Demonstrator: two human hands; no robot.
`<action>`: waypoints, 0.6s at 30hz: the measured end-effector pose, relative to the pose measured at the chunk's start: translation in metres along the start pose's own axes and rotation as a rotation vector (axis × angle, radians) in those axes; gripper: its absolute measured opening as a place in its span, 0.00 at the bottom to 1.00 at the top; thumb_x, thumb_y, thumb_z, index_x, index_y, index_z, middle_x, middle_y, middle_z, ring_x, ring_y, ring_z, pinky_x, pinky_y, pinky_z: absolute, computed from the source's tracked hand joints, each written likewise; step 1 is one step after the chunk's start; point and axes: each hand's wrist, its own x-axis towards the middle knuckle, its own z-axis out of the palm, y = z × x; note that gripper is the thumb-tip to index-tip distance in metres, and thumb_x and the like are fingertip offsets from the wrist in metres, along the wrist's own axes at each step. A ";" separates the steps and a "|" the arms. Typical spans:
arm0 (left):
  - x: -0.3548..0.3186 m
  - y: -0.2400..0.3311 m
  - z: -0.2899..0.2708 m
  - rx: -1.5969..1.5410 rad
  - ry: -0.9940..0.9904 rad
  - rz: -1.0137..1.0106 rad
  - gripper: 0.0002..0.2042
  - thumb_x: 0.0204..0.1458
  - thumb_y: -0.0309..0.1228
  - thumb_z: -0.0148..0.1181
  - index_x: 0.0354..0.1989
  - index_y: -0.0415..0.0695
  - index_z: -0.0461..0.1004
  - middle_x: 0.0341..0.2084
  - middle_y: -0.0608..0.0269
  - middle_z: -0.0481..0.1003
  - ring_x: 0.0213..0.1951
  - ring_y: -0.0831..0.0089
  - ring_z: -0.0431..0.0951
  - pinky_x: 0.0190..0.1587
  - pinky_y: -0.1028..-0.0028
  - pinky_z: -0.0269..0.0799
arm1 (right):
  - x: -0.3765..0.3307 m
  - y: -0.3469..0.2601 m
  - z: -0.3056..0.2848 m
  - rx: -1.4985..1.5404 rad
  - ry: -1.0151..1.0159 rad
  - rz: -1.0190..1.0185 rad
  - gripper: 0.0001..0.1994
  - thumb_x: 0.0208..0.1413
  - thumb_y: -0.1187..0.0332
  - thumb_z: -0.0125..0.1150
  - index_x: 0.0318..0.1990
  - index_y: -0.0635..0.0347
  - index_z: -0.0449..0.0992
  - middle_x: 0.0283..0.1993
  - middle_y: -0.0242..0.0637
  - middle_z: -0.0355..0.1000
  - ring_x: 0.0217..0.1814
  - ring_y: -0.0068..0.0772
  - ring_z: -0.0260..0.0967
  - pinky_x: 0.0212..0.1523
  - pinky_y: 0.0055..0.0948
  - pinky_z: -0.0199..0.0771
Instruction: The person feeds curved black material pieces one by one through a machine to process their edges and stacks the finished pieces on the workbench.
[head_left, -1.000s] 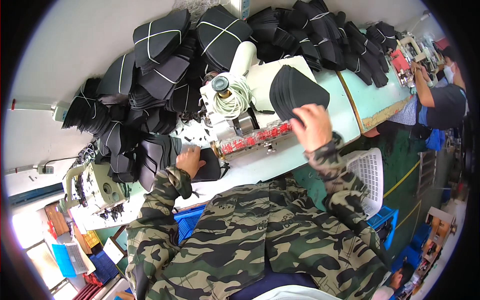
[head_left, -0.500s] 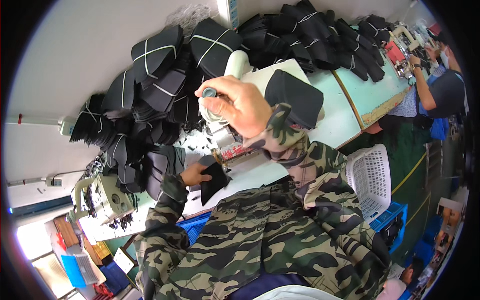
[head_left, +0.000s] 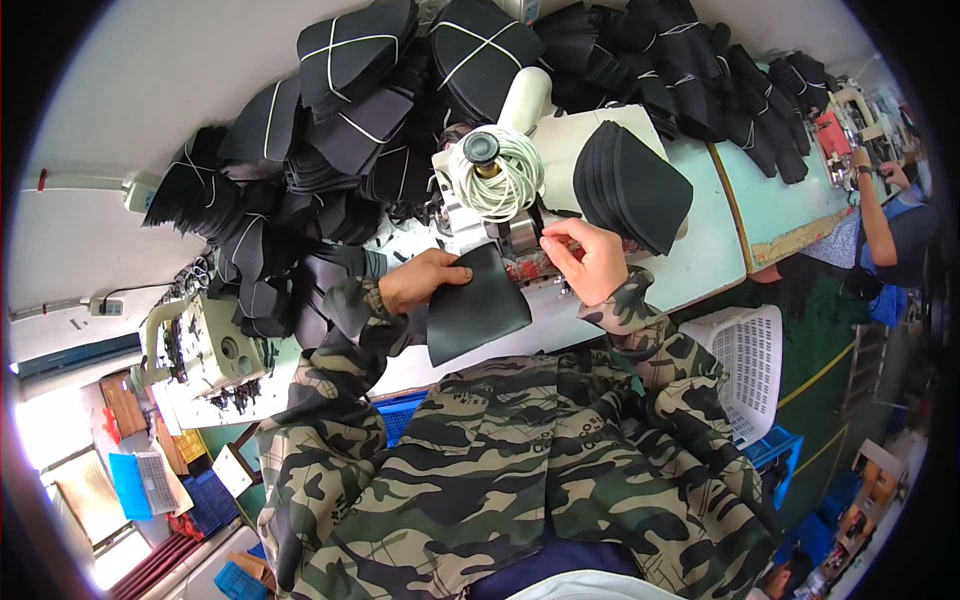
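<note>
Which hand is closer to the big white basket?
Right. The right hand is up and left of the white basket in the picture; the left hand, holding a black piece, is farther left.

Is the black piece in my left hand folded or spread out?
Spread out: the black piece in your left hand shows one broad, smooth face, without a visible fold.

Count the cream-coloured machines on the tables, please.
3 in view: the middle machine straight ahead, the left machine, and the far-right machine by a co-worker. Others may be hidden.
</note>
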 end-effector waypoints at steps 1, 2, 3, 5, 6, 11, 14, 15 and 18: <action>0.000 0.003 0.000 -0.025 0.008 -0.047 0.11 0.54 0.29 0.53 0.40 0.32 0.72 0.31 0.63 0.76 0.30 0.79 0.76 0.36 0.79 0.71 | -0.001 0.003 0.001 -0.008 -0.002 0.002 0.06 0.48 0.74 0.61 0.33 0.66 0.74 0.26 0.41 0.73 0.25 0.28 0.72 0.27 0.23 0.70; 0.003 0.000 -0.005 -0.028 -0.008 -0.056 0.11 0.53 0.28 0.54 0.40 0.33 0.72 0.31 0.62 0.77 0.30 0.77 0.76 0.35 0.79 0.72 | -0.002 0.005 0.002 0.004 -0.028 0.046 0.06 0.48 0.73 0.61 0.33 0.66 0.74 0.26 0.41 0.74 0.25 0.28 0.73 0.27 0.23 0.70; 0.004 0.001 -0.005 -0.025 -0.012 -0.057 0.11 0.53 0.28 0.54 0.40 0.33 0.72 0.31 0.62 0.77 0.30 0.77 0.76 0.35 0.79 0.72 | -0.002 0.005 0.000 0.001 -0.023 0.048 0.06 0.48 0.73 0.61 0.33 0.66 0.74 0.26 0.41 0.74 0.25 0.28 0.73 0.27 0.23 0.70; 0.006 0.005 -0.001 -0.053 -0.028 -0.050 0.11 0.54 0.28 0.54 0.40 0.33 0.72 0.31 0.62 0.77 0.30 0.78 0.76 0.35 0.79 0.72 | -0.002 0.006 -0.003 -0.053 -0.058 0.059 0.07 0.47 0.73 0.62 0.33 0.65 0.73 0.26 0.41 0.73 0.25 0.30 0.72 0.27 0.24 0.70; 0.005 0.009 0.002 -0.053 -0.025 -0.051 0.11 0.54 0.28 0.54 0.40 0.33 0.72 0.31 0.62 0.77 0.30 0.78 0.76 0.35 0.79 0.72 | -0.001 0.007 -0.002 -0.051 -0.059 0.058 0.07 0.47 0.73 0.62 0.33 0.65 0.73 0.26 0.41 0.73 0.25 0.30 0.72 0.27 0.24 0.70; 0.032 0.025 0.023 0.060 0.046 0.007 0.10 0.54 0.30 0.53 0.38 0.36 0.73 0.29 0.65 0.75 0.26 0.79 0.75 0.28 0.79 0.71 | 0.016 0.012 -0.003 -0.706 -0.191 -0.252 0.15 0.41 0.62 0.65 0.35 0.61 0.74 0.30 0.39 0.71 0.36 0.42 0.70 0.36 0.37 0.69; 0.026 0.024 0.020 0.089 0.078 0.049 0.09 0.54 0.29 0.52 0.36 0.36 0.74 0.26 0.67 0.75 0.26 0.81 0.74 0.30 0.79 0.70 | 0.022 0.006 0.007 -0.777 -0.325 -0.146 0.16 0.39 0.59 0.65 0.33 0.59 0.74 0.31 0.40 0.71 0.39 0.45 0.68 0.39 0.41 0.66; 0.025 0.032 0.023 0.127 0.080 0.036 0.09 0.54 0.29 0.51 0.35 0.36 0.73 0.24 0.65 0.74 0.22 0.80 0.73 0.25 0.79 0.70 | 0.022 0.007 0.005 -0.803 -0.343 -0.131 0.15 0.40 0.59 0.65 0.33 0.58 0.74 0.31 0.40 0.72 0.39 0.44 0.68 0.38 0.40 0.67; 0.019 0.043 0.016 0.132 -0.026 -0.007 0.09 0.57 0.30 0.46 0.35 0.36 0.69 0.18 0.62 0.71 0.12 0.77 0.68 0.14 0.81 0.63 | 0.005 0.004 0.000 -0.717 -0.348 -0.042 0.11 0.45 0.63 0.61 0.32 0.59 0.74 0.30 0.40 0.71 0.36 0.46 0.70 0.36 0.41 0.69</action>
